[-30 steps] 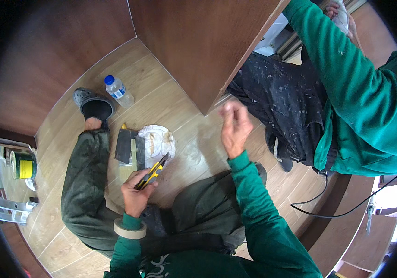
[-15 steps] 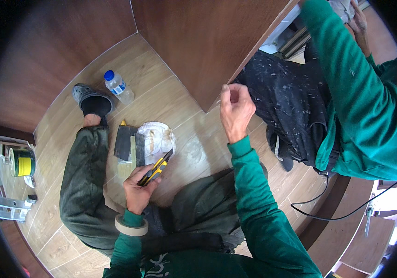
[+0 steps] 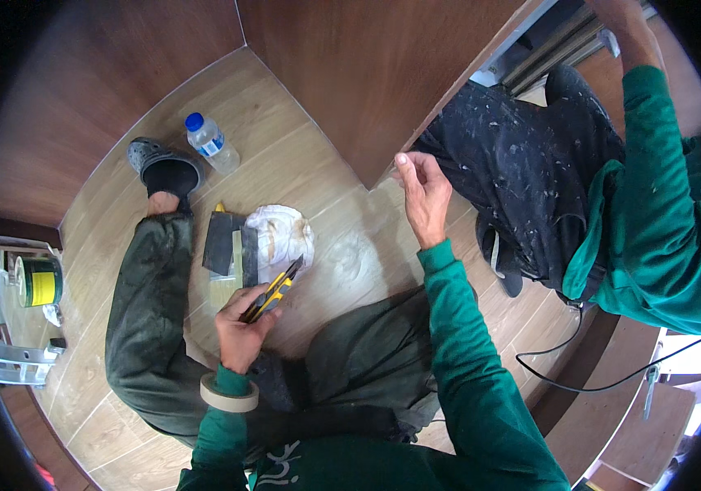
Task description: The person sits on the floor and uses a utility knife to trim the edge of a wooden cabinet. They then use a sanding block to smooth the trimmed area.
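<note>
My left hand [image 3: 240, 334] grips a yellow and black utility knife [image 3: 274, 295], its tip pointing up and to the right. Around that wrist hangs a roll of pale tape [image 3: 229, 401]. My right hand [image 3: 426, 204] is raised at the lower corner edge of a brown wood panel [image 3: 350, 82]. Its fingers are curled in toward the thumb, and anything between them is too small or hidden to name. Just beyond the knife, a crumpled white cloth [image 3: 287, 233] lies on the floor beside dark grey sheets [image 3: 221, 243] and a pale narrow strip [image 3: 237, 258].
A clear bottle with a blue cap [image 3: 213, 147] stands near my shod foot [image 3: 169, 174]. At right a co-worker in a green sleeve [image 3: 657, 155] and dark stained trousers [image 3: 522, 164] sits close by. A black cable [image 3: 563, 385] trails behind them. A green and yellow tub [image 3: 40, 282] is far left.
My right hand has shifted slightly right and its fingers have loosened a little. The knife stays in my left hand. The co-worker's arm has swung to the right.
</note>
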The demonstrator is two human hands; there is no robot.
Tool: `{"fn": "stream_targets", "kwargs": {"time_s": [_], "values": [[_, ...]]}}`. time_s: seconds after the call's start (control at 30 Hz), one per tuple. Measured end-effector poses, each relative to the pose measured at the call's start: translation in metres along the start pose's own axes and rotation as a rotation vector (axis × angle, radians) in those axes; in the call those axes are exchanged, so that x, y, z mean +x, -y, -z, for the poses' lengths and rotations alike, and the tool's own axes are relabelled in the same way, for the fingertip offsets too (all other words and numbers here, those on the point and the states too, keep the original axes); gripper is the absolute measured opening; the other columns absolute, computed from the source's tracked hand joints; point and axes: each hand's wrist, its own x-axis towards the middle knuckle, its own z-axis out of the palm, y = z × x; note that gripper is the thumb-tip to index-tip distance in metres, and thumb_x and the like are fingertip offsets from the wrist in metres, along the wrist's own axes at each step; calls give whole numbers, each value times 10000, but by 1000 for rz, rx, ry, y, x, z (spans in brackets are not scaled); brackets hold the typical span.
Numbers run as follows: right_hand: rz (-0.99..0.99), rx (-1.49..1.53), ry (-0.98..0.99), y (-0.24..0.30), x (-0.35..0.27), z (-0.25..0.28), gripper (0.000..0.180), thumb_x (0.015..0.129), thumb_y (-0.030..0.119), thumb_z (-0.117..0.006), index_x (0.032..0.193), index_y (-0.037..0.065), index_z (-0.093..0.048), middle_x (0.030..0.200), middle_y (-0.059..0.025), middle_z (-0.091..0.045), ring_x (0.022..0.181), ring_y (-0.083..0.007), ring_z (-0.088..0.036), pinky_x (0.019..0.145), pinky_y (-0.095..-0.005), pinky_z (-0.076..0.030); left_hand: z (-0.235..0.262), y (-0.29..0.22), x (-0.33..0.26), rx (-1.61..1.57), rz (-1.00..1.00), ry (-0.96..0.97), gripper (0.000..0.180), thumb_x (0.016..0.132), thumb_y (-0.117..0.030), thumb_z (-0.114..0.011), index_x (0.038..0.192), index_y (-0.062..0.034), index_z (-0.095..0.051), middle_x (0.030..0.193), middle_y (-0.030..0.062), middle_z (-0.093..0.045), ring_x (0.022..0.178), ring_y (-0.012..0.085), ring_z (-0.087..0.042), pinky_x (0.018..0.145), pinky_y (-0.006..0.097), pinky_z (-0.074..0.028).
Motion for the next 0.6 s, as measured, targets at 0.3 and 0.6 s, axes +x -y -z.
{"fn": "stream_targets", "kwargs": {"time_s": [0.3,0.6], "values": [[94,-342,114,-107,-6,-30,348,961,427,-660,983,81,-688,843,-176,-720,803,-395,-698,730,-495,-542,-8,-22,65,155,-153,104,411,742,32,-814,1141,11,-717,1040,137,-711,925,195,-682,825,303,-538],[183,-425,135,-144,-13,-40,255,924,315,-694,949,62,-687,1011,-174,-691,909,-393,-669,765,-491,-529,-52,-12,148,290,-232,237,400,757,-31,-794,1148,-3,-720,1048,166,-707,968,297,-700,872,335,-532]]}}
